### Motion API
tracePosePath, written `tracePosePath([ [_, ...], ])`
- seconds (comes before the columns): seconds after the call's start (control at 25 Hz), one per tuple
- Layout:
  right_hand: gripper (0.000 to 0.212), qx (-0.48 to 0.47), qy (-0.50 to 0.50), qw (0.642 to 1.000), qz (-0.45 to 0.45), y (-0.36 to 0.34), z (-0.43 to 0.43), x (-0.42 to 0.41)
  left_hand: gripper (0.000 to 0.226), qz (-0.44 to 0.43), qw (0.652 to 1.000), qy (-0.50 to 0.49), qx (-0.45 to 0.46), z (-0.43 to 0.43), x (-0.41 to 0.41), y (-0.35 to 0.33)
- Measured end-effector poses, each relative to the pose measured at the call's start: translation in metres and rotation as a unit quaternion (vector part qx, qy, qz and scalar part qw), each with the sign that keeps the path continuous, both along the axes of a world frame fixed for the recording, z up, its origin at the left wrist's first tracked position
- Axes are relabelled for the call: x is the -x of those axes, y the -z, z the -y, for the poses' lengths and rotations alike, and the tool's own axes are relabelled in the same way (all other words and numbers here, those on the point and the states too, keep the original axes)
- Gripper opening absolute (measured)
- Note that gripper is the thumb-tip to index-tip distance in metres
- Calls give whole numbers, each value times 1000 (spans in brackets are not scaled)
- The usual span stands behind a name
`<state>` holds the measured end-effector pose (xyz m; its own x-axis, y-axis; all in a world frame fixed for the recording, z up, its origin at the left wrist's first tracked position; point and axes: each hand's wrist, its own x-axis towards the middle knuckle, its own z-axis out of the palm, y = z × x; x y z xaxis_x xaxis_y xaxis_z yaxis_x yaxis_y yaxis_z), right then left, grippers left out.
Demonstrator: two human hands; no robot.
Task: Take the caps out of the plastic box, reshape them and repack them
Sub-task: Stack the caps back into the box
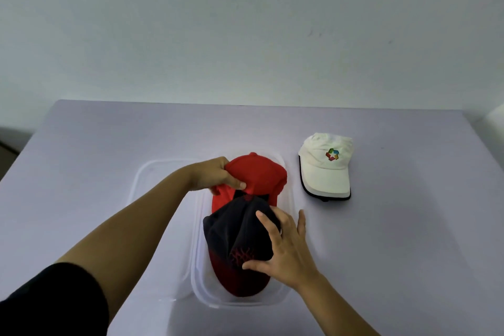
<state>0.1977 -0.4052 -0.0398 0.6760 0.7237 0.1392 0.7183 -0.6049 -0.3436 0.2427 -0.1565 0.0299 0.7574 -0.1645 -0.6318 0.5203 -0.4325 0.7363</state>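
A clear plastic box [283, 298] sits at the table's middle front. In it lie a red cap [259, 172] at the far end and a black cap with a red brim [231, 229] at the near end, overlapping the red one. My left hand [215, 174] pinches the crown of the red cap at its left side. My right hand [283, 248] lies spread over the right side of the black cap, thumb by its red emblem. A white cap with a coloured logo [324, 165] rests on the table to the right of the box.
The clear lid [152, 174] lies flat on the table, left of the box and partly under it. The table [95, 172] has a pale lilac cover and ends at a plain wall behind.
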Motion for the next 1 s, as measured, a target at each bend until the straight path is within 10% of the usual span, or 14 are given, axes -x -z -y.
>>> tracePosePath([
  [0.36,94,57,31,991,-115,-2,-4,-9,47,-107,991,-64,41,12,16,23],
  [0.64,93,51,74,969,-229,-27,-15,-73,30,32,982,-29,-186,13,9,21],
  [1.0,96,163,89,968,-167,-34,-22,-75,33,102,967,-18,-233,18,25,31],
])
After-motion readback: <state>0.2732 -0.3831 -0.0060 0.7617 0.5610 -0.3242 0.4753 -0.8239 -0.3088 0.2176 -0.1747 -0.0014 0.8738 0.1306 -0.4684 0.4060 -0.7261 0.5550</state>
